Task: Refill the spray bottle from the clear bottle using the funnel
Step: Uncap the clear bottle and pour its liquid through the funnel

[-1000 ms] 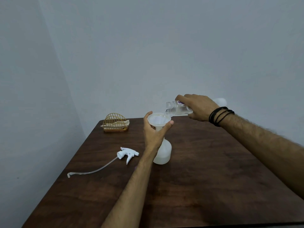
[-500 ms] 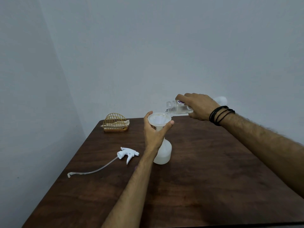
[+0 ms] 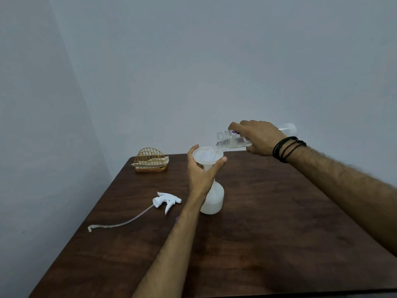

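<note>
1. The dark wooden desk point(image 3: 268, 233) fills the lower part of my view, set against pale grey walls that meet in a corner at the left.
2. My right hand point(image 3: 258, 137) reaches in from the right above the desk's far edge, its grip wrapped round the clear bottle point(image 3: 233, 139), with black cords on the wrist.
3. My left hand point(image 3: 202, 171) comes up from below, its grip curled round the funnel point(image 3: 207, 155) from underneath, thumb on the right side of the rim and fingers on the left.
4. The clear bottle lies nearly level in the air, its open mouth pointing left and just over the funnel's right rim, its base sticking out behind my hand; a thin run of liquid shows at the mouth.
5. The spray bottle point(image 3: 212, 200), white and translucent, stands upright near the desk's middle, partly behind my left wrist, with the funnel's stem in its neck.
6. A gold wire holder point(image 3: 151, 160) with pale napkins sits at the far left corner of the desk.
7. The white trigger head point(image 3: 166, 200) lies on its side left of the spray bottle, apart from it, its thin tube trailing to the left and nearer me.
</note>
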The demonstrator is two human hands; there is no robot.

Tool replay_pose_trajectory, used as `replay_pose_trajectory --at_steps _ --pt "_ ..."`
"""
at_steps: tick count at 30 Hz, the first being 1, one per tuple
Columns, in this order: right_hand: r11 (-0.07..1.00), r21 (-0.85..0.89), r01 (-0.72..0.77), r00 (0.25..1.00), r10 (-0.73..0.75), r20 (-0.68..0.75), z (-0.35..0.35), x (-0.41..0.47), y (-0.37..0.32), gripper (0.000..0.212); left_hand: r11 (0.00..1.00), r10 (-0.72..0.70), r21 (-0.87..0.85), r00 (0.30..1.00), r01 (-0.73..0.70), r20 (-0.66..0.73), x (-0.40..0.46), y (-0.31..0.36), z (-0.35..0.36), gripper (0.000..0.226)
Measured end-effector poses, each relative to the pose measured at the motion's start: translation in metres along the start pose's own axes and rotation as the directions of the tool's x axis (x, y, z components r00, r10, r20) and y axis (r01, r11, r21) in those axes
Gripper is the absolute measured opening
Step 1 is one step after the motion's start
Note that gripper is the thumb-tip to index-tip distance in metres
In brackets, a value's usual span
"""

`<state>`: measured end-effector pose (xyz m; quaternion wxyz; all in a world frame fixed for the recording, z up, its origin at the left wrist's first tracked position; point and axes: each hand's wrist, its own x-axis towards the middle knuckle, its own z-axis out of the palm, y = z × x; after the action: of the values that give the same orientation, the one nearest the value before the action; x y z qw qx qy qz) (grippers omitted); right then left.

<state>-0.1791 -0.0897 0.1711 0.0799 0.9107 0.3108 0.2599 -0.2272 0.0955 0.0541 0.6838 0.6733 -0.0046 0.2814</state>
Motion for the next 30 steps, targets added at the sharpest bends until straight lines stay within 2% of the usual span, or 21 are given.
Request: replay_pose_trajectory --at_steps 30 --pt "0.998 -0.057 0.022 1.0 -0.022 -0.003 -0.0073 0.0002 0.0011 0.058 1.0 0.0 -0.011 1.0 0.0 0.007 -0.0006 0.0004 0.001 0.094"
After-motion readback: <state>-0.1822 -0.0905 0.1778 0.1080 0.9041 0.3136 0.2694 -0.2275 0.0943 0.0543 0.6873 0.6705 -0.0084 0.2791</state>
